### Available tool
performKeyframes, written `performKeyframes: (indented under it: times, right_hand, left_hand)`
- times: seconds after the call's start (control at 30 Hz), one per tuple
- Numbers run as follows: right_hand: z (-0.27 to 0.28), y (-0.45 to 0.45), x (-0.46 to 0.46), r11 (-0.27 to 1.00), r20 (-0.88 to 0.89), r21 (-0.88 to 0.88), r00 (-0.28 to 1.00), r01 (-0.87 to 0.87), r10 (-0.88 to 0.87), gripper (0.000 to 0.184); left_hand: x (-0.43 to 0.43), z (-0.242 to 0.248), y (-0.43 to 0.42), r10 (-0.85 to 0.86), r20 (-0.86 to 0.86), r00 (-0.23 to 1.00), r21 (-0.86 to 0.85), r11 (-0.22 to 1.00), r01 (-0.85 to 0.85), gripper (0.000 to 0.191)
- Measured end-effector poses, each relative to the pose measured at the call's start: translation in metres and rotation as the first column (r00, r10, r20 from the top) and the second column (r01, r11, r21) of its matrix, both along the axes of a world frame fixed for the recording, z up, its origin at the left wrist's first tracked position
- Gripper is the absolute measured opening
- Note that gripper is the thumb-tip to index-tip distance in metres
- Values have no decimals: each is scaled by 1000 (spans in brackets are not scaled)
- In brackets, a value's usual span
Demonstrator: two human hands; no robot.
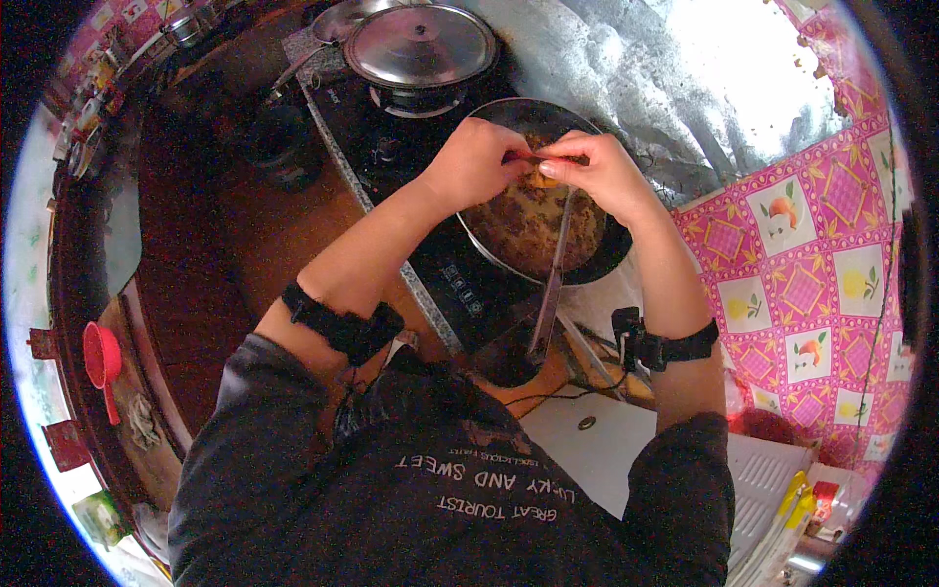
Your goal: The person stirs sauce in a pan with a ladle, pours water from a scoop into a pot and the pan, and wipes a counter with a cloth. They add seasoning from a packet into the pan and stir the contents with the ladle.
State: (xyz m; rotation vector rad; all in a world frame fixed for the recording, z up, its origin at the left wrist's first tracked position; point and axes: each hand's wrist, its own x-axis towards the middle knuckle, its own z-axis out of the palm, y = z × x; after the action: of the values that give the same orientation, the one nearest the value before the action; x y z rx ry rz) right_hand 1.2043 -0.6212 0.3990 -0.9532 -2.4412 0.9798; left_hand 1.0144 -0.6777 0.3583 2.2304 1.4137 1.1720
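Observation:
My left hand (480, 161) and my right hand (598, 172) meet above a dark frying pan (620, 253). Pinched between the fingertips of both is a small red-and-orange item (541, 176), perhaps a sachet; the fingers cover most of it. Under the hands, brown, lumpy food in sauce (528, 227) spreads over the pan's bottom. A long-handled metal utensil (561, 242) leans across the near rim, its handle pointing towards me. Its far end is hidden under my right hand.
Beyond my left hand, a lidded metal pot (419, 48) sits on the black glass stovetop (381, 150). Foil-like sheeting (609, 66) and pink patterned covering (799, 293) line the right side. A red strainer (101, 356) lies far left. Cables run beneath my right arm.

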Motion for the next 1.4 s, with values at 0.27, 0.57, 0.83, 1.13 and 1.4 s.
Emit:
performKeyframes:
  times: [0.27,0.57,0.83,1.13,1.4]
  right_hand:
    - [-6,2,-4,998,57,19,996,63,-64,18]
    - [0,-11,-8,964,83,265,996,3,-26,15]
    - [-4,-1,-3,976,165,-213,986,36,0,15]
    - [-23,-12,-13,898,-10,438,1000,28,-27,23]
    - [-10,3,7,998,68,-16,996,54,-53,18]
  left_hand:
    - [-1,0,-3,-16,290,957,-319,941,112,14]
    - [9,-6,-5,70,85,994,-71,995,-64,16]
    - [5,-3,-1,13,-40,999,149,989,-7,8]
    - [6,-3,0,18,36,999,93,995,-21,10]
    - [-2,-12,1,119,35,992,106,987,-122,12]
